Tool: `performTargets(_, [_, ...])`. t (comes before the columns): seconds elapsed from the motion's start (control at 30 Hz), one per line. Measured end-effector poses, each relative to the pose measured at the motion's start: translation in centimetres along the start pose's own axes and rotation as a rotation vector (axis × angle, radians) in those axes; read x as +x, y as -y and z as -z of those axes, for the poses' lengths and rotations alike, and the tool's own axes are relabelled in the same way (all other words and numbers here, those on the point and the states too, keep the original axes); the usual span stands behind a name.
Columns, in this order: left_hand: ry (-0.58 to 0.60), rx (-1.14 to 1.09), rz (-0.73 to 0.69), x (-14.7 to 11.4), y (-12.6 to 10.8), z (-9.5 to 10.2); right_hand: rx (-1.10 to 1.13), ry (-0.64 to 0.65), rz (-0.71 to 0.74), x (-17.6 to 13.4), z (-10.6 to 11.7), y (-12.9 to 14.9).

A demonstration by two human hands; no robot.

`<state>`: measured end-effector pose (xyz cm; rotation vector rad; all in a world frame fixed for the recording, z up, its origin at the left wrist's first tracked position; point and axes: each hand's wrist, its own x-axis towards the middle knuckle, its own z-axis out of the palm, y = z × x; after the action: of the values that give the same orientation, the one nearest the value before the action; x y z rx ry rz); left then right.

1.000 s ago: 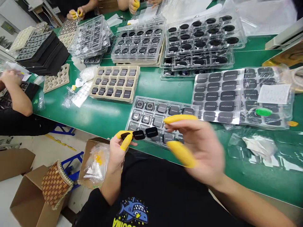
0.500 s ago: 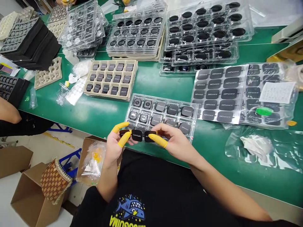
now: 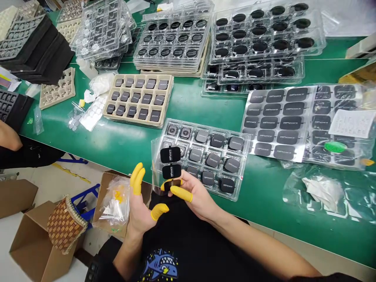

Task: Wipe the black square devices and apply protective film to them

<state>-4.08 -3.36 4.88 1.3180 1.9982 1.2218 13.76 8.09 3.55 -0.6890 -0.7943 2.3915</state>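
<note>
My right hand (image 3: 195, 194) pinches the lower end of a clear film strip with black labels (image 3: 171, 171) between yellow-capped finger and thumb. The strip stands upright, its several dark rounded squares stacked one above another. To its left, my left hand (image 3: 142, 207) is open, with yellow caps on its thumb and two fingers and nothing in its grasp. Just behind the strip lies a clear plastic tray (image 3: 226, 131) of square black devices. Most show dark film-like faces; a couple at the far left show round backs. The strip covers part of the tray's left side.
A beige tray (image 3: 138, 119) of labelled squares lies left of centre. Stacked clear trays with oval black pieces (image 3: 260, 47) stand behind. Label sheets (image 3: 276, 123) lie to the right, near a crumpled white cloth (image 3: 323, 192). Cardboard boxes (image 3: 44, 235) stand below; another person's arm (image 3: 8, 137) is far left.
My left hand has let go of the label strip and drawn down with fingers spread. The strip has turned from sideways to upright in my right hand.
</note>
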Motion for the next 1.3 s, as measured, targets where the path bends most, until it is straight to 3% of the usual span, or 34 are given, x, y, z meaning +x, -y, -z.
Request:
performTargets(0.1, [-0.038,-0.207,0.093,-1.0,0.7,-0.9,-0.028,0.075,-0.018,0.9,-1.2,-1.3])
performTargets(0.27, [-0.311,-0.387,0.057,-1.0,1.0,-1.0,-0.153,0.164,-0.025,1.2,-2.2,-0.4])
performTargets(0.37, [-0.432,-0.326,0.017,-0.3,1.0,1.0,-0.585,0.169,0.125,1.3,-0.8,2.1])
performTargets(0.43, [-0.484,-0.275,-0.004,0.3,1.1,2.9,-1.067,0.000,0.239,2.2,1.1,3.9])
performTargets(0.5, [-0.432,-0.282,-0.018,0.9,1.1,4.8,-1.510,-0.234,0.204,3.8,3.1,5.3])
performTargets(0.53, [-0.363,-0.302,-0.025,1.2,1.2,5.6,-1.629,-0.302,0.162,4.7,3.9,5.7])
performTargets(0.63, [-0.118,-0.371,-0.086,2.1,1.3,7.4,-1.767,-0.336,0.062,7.2,5.1,6.0])
performTargets(0.73, [0.009,-0.265,-0.183,2.9,1.5,8.0,-1.833,-0.319,0.012,8.4,5.0,5.6])
performTargets(0.8, [0.094,-0.077,-0.236,3.7,1.5,7.7,-1.854,-0.312,-0.013,8.5,4.7,5.4])
performTargets(0.9, [0.312,0.220,-0.292,4.8,1.5,6.0,-1.866,-0.314,-0.053,8.6,4.3,5.6])
performTargets(1.0, [0.404,0.398,-0.358,5.7,1.6,3.8,-1.859,-0.326,-0.076,8.9,4.0,6.0])
performTargets(1.13, [0.458,0.399,-0.458,6.6,2.2,1.8,-1.802,-0.346,-0.056,9.4,3.9,6.6])
performTargets(1.3, [0.444,0.316,-0.489,7.6,2.6,0.9,-1.611,-0.377,0.001,8.4,4.3,7.1])
